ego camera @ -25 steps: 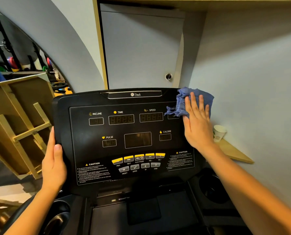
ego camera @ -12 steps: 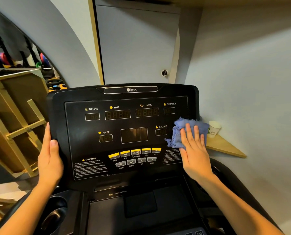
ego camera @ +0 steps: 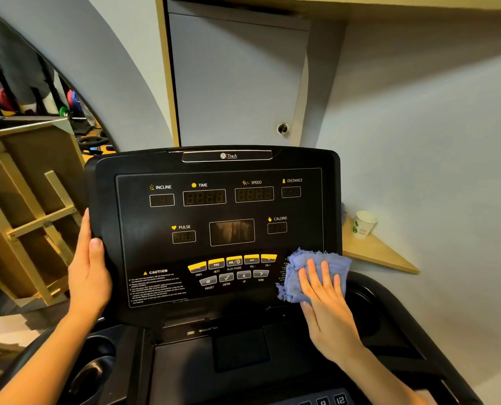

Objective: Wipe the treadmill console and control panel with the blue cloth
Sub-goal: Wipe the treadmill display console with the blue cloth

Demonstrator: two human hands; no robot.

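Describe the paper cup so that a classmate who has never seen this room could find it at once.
Start at the black treadmill console and look just past its right edge. A small triangular wooden shelf is fixed to the grey wall there, and the paper cup stands upright at its back. It is the only white thing nearby, with a green mark on its side.

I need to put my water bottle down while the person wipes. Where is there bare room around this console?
The wooden corner shelf has bare wood in front of the paper cup. The cup holder right of the blue cloth looks empty. The console edges are taken: left hand grips one, right hand presses the cloth.
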